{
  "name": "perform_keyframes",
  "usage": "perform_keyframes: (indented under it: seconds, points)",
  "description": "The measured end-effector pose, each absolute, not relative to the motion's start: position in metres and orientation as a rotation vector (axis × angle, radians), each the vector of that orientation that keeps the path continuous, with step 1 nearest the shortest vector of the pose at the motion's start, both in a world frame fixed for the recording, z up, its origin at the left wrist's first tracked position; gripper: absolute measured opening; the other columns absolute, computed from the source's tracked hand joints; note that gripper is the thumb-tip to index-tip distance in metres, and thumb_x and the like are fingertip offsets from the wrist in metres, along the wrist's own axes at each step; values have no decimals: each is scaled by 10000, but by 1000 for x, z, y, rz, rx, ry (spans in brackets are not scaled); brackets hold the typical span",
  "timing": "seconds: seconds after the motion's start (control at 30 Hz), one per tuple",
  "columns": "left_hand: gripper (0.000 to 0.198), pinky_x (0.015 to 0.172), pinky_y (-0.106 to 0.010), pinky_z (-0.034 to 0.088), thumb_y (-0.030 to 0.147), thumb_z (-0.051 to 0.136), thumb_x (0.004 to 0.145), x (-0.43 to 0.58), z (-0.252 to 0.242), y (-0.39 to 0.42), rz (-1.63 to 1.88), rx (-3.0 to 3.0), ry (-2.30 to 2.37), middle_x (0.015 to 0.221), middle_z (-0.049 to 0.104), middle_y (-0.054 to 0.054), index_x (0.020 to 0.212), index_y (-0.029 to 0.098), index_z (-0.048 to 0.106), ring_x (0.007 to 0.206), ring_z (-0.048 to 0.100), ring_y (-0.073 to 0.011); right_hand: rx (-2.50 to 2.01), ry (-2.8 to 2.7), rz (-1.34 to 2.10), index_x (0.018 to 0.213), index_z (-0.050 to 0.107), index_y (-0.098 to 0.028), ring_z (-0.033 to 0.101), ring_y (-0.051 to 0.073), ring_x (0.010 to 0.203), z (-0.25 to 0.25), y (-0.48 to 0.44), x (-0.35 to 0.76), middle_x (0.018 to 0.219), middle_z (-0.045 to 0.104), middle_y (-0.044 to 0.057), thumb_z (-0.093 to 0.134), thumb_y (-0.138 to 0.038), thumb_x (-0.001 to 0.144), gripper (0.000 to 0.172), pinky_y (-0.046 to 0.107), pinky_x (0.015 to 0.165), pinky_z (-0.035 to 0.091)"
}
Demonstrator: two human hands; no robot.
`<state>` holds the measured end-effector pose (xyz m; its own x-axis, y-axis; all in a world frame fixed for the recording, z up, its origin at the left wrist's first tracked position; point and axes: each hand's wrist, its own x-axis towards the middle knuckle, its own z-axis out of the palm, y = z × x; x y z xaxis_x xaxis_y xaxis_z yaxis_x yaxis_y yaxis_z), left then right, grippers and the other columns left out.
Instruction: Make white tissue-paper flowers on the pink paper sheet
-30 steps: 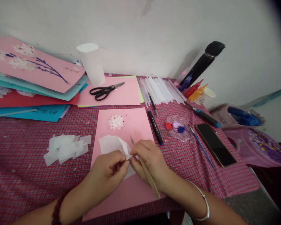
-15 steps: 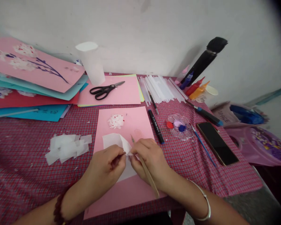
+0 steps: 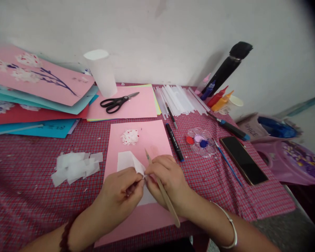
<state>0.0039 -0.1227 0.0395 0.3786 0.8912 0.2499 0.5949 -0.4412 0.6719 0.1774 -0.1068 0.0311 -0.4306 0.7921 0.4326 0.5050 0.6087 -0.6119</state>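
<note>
My left hand (image 3: 123, 194) pinches the near edge of a thin white paper (image 3: 126, 161), fingers curled in. Thumb and fingertips of my right hand (image 3: 166, 182) close on the same paper, meeting the left fingertips. Tucked in my right hand as well is a pale wooden tool (image 3: 168, 203) with a pointed tip; its kind is unclear. Part of the paper folds up between the hands. Beneath lies a pink sheet (image 3: 131, 224) bearing a white crumpled-paper blossom (image 3: 130, 136) with red specks.
Cut white paper pieces (image 3: 76, 166) lie at left. Black scissors (image 3: 118, 103) rest on coloured sheets. A black marker (image 3: 174, 141), a paint palette (image 3: 201, 148), a blue brush (image 3: 228, 162) and a phone (image 3: 244, 161) lie at right. Finished pictures (image 3: 42, 77) pile up at far left.
Both hands have shifted slightly, with the paper fold moving a little down and right. The pinch between the fingertips continues.
</note>
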Motion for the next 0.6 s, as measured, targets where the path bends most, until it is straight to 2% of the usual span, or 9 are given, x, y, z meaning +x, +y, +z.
perform_keyframes:
  seconds: [0.23,0.43,0.6]
  points:
    - [228,495,-164,371,160,481,858,4,45,-119,846,1861,1221,569,502,57,639,178,543,515,464,-69,-1114,-1946,847,784,561,-193,521,132,678,31,-106,177,718,552,-14,577,-136,795,60,273,664,392]
    - [218,492,-157,365,147,494,841,5,42,-120,808,1869,1231,557,494,60,628,174,530,509,459,-65,-1073,-1996,634,846,573,-191,543,148,757,29,-105,178,776,585,0,619,-126,770,109,288,727,398]
    - [220,474,-152,343,117,496,819,8,42,-122,842,1990,1218,528,477,65,606,170,514,474,437,-54,-1094,-1997,602,781,557,-197,537,139,739,28,-106,178,745,575,-13,601,-93,755,117,279,724,393]
